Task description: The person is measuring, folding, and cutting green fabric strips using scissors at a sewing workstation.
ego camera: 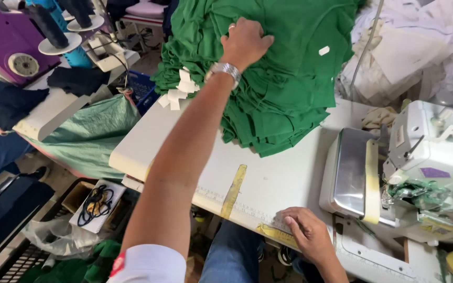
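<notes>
Left hand: reaches far across the table, palm down on top of the green fabric stack, fingers curled into the top layer; a ring and a metal wristwatch show.
Right hand: rests flat at the near edge of the table, fingers loosely together on the surface, holding nothing, just beside a yellow tape strip.
Green fabric stack: sits at the far edge of the table, overhanging toward the far left corner; white tags stick out of its left side and a small white label lies on its top.
Open room: bare tabletop lies between the stack and the near edge, crossed only by a second yellow tape strip and a printed ruler along the near edge.
Right side: a white sewing machine with a shiny metal plate fills the right end of the table, near the right hand.
Left of the table: a light green cloth hangs in the gap to a neighbouring table with thread cones and dark fabric pieces.
Below: a black cable coil lies on a white sheet near the floor.
Beyond the far right corner: heaps of white cloth.
</notes>
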